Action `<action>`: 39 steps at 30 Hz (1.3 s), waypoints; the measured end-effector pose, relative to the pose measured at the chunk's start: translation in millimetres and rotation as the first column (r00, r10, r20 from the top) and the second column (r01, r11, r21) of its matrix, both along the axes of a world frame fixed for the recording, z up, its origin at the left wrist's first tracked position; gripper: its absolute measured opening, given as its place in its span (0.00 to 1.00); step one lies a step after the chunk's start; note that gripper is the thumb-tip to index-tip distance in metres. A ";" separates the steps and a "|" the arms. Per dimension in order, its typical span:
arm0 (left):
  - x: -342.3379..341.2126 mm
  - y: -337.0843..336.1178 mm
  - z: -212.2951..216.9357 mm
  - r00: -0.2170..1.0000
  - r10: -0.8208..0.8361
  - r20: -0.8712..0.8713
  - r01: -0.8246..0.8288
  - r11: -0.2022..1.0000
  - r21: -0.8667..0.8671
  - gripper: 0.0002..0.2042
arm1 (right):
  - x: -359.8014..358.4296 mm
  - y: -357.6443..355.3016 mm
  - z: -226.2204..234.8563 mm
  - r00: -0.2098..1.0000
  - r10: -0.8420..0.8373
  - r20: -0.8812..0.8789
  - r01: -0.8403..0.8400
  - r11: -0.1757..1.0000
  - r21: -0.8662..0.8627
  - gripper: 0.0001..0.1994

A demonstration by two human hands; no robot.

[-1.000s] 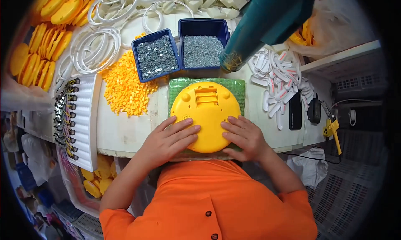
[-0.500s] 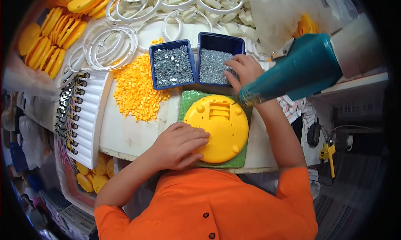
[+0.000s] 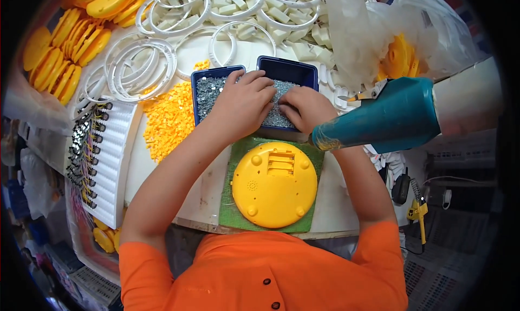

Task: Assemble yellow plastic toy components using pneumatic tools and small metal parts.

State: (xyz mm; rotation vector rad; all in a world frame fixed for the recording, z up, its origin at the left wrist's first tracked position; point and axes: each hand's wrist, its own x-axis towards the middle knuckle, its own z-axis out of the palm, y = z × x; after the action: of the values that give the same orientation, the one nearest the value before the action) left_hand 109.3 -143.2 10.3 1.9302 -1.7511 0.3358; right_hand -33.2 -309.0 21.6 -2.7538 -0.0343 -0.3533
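Two dark blue bins stand side by side: the left bin (image 3: 219, 71) holds shiny metal bits, the right bin (image 3: 287, 65) small grey screws. Above the place where they meet is my left hand (image 3: 241, 105), its fingers loosely spread and no object seen in it. My right hand (image 3: 307, 108) reaches over the right bin's screws with thumb and fingers drawn together; anything between them is too small to make out. Nearer me, a round yellow plastic housing (image 3: 276, 197) lies on a green mat (image 3: 230, 216), its battery recess facing up and no hand touching it.
A teal tapered tool (image 3: 379, 118) juts in from the right, covering part of my right wrist. Small yellow parts (image 3: 168, 121) lie left of the bins. White rings (image 3: 141, 67), a white foam tray (image 3: 116, 164) with wired parts, and yellow discs (image 3: 70, 34) stand further left.
My left hand has left the yellow housing and moved forward to the bins. My right hand stays over the right bin, fingers now more drawn together.
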 end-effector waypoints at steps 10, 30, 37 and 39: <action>-3.2 -5.2 -9.3 0.984 -0.034 -0.174 0.051 0.995 0.090 0.09 | -19.5 2.0 7.1 0.980 -0.115 0.161 0.101 0.991 0.093 0.08; -15.6 -8.8 -15.1 0.991 -0.023 -0.129 0.028 0.999 0.035 0.08 | -121.6 52.5 16.5 0.910 -0.412 -0.052 0.361 0.724 0.588 0.10; -13.4 -9.6 -12.4 0.975 -0.030 -0.222 0.031 1.000 0.003 0.06 | -133.6 80.0 16.6 0.868 -0.460 -0.188 0.442 0.542 0.715 0.06; -14.4 -8.3 -9.5 0.972 -0.031 -0.232 0.029 0.999 -0.014 0.06 | -136.7 82.2 16.7 0.873 -0.441 -0.205 0.449 0.569 0.689 0.05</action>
State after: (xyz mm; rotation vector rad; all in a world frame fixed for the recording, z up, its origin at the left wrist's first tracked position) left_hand 94.9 -151.5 0.8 1.8514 -1.6197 0.1023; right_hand -169.9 -226.8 38.3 -1.9182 0.6844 -0.3764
